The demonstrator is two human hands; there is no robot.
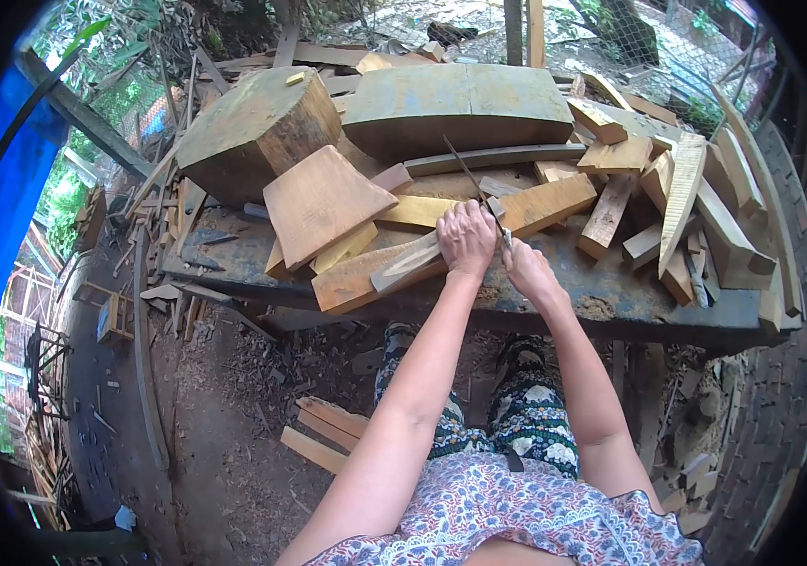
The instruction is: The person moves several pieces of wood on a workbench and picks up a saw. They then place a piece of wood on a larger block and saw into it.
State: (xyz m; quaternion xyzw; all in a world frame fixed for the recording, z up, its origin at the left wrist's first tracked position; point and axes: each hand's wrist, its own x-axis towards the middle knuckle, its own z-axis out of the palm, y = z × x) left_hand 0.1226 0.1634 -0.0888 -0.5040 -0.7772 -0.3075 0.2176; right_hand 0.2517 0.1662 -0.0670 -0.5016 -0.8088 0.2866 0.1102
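Note:
My left hand [466, 238] is closed over a narrow weathered wood strip [407, 263], pressing it onto a thicker orange-brown beam [547, 204]. Just to its right, my right hand [532, 272] grips the handle of a handsaw [465, 170]. The thin dark blade points away from me, slanting up to the left across the strip's end, close beside my left fingers. The beam lies diagonally over the bench, its near-left end at the front edge. A wide tapered board [323, 205] rests on other pieces left of my hands.
The dark workbench [526, 307] carries large wood blocks [455, 106] at the back and a heap of offcuts [618, 212] on the right. Sawdust lies by the front edge. Wood pieces [321, 436] lie on the dirt floor near my legs. A blue tarp [2, 179] hangs at left.

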